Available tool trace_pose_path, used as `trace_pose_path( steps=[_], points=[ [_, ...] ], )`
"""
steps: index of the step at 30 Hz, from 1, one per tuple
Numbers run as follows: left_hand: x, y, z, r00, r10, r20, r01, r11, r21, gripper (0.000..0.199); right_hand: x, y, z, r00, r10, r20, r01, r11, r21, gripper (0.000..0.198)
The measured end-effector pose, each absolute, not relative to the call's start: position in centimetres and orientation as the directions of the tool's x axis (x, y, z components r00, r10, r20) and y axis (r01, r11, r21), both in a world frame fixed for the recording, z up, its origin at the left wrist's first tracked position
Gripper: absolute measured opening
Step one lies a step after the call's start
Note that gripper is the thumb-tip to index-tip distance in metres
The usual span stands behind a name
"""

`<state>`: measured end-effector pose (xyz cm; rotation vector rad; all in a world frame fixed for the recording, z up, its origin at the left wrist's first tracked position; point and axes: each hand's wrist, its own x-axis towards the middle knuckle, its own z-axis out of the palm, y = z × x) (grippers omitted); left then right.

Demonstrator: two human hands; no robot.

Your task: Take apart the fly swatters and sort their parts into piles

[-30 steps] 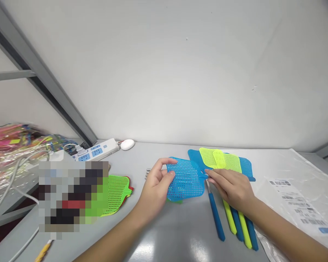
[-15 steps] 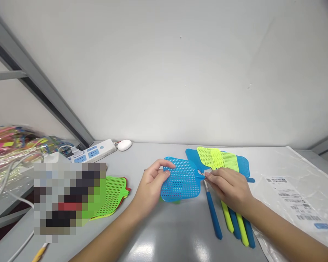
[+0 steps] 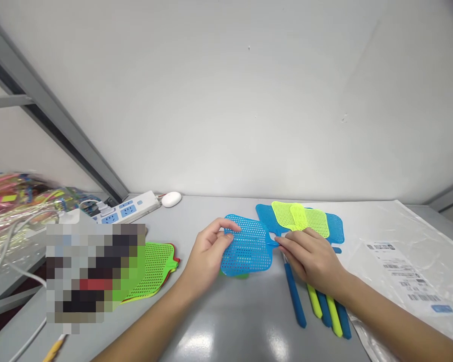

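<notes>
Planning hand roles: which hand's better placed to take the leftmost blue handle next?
Probably the right hand, beside that blue handle, pinching the neck of the blue mesh head; the left hand, farther off, holds its edge.

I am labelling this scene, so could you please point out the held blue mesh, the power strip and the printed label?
Held blue mesh (image 3: 247,245): head view, middle of its perforated face.
Power strip (image 3: 128,211): head view, a blue socket panel near its middle.
Printed label (image 3: 403,274): head view, middle of its printed area.

Blue, hole-gridded swatter head (image 3: 248,246); bright green mesh pad (image 3: 155,267); grey tabletop (image 3: 236,314)
</notes>
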<state>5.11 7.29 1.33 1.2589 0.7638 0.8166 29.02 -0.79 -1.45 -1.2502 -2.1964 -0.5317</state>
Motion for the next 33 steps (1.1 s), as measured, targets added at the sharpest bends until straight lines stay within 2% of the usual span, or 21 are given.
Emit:
trace_pose_path(
  steps=[2, 6, 10, 13, 17, 21, 28, 33],
  points=[
    [5.0, 7.5, 1.4, 0.519, 0.853, -0.047, -0.113, 0.123, 0.986, 0.010, 29.0, -0.9, -1.5, -0.430, 0.619, 0.657, 0.859, 0.505, 0.087, 0.022],
    [4.8, 7.5, 1.4, 0.559, 0.829, -0.028, -0.117, 0.112, 0.987, 0.009, 28.8, -1.1, -1.8, -0.388, 0.594, 0.705, 0.871, 0.487, 0.068, 0.008],
    [4.9, 7.0, 1.3, 0.581, 0.814, -0.003, -0.096, 0.072, 0.993, 0.011, 28.8, -0.9, -1.7, -0.301, 0.594, 0.746, 0.911, 0.410, 0.042, 0.017],
    [4.9, 7.0, 1.3, 0.533, 0.846, 0.014, -0.076, 0.032, 0.997, 0.013, 29.1, -0.9, -1.6, -0.272, 0.594, 0.757, 0.918, 0.397, 0.018, 0.016],
    [4.6, 7.6, 1.3, 0.460, 0.888, -0.016, -0.082, 0.061, 0.995, 0.011, 29.5, -0.9, -1.8, -0.274, 0.644, 0.714, 0.905, 0.424, -0.035, 0.001],
    [4.5, 8.0, 1.1, 0.453, 0.891, -0.026, -0.104, 0.082, 0.991, 0.009, 29.4, -1.0, -1.8, -0.308, 0.685, 0.660, 0.907, 0.420, -0.013, 0.014],
    [4.7, 7.5, 1.1, 0.597, 0.801, -0.045, -0.103, 0.132, 0.986, 0.010, 28.9, -1.7, -1.2, -0.445, 0.590, 0.674, 0.876, 0.445, 0.189, 0.020],
    [4.7, 7.4, 1.1, 0.635, 0.770, -0.067, -0.067, 0.142, 0.988, 0.012, 29.6, -2.1, -2.0, -0.503, 0.601, 0.621, 0.845, 0.492, 0.209, 0.038]
  ],
)
